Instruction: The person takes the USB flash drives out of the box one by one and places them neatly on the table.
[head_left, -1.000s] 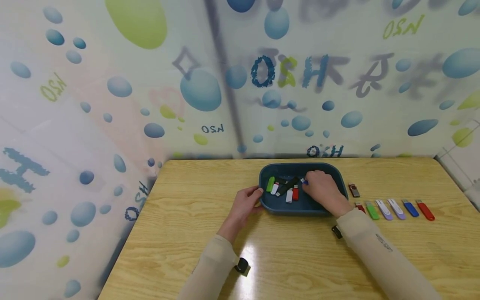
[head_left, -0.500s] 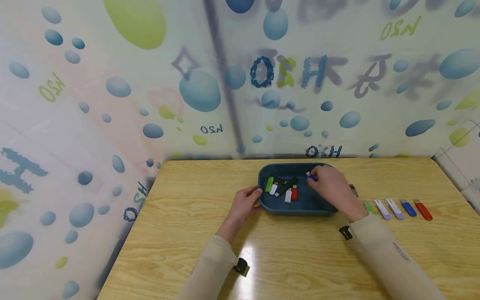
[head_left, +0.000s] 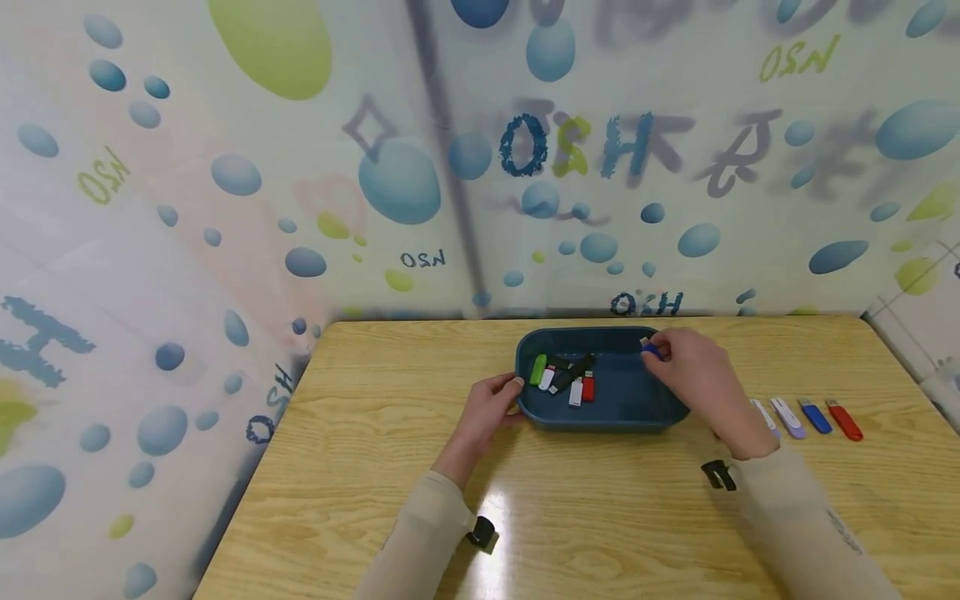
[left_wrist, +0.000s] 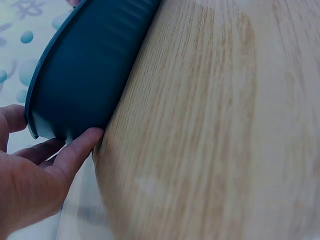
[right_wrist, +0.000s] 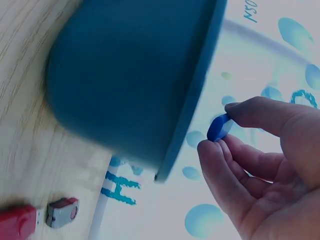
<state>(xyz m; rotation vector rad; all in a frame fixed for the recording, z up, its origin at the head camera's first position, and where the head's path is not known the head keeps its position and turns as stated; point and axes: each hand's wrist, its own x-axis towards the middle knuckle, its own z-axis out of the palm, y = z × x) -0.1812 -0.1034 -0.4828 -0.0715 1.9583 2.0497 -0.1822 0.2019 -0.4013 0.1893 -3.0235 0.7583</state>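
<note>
The right hand pinches a blue USB stick above the plastic bin, toward two o'clock. The left hand clamps its grip on the bin's nine o'clock end.

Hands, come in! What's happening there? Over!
Left fingers hold teal rounded rectangular plastic tray. Right fingers pinch small blue USB stick above tray. Nothing visibly blocking.
</note>
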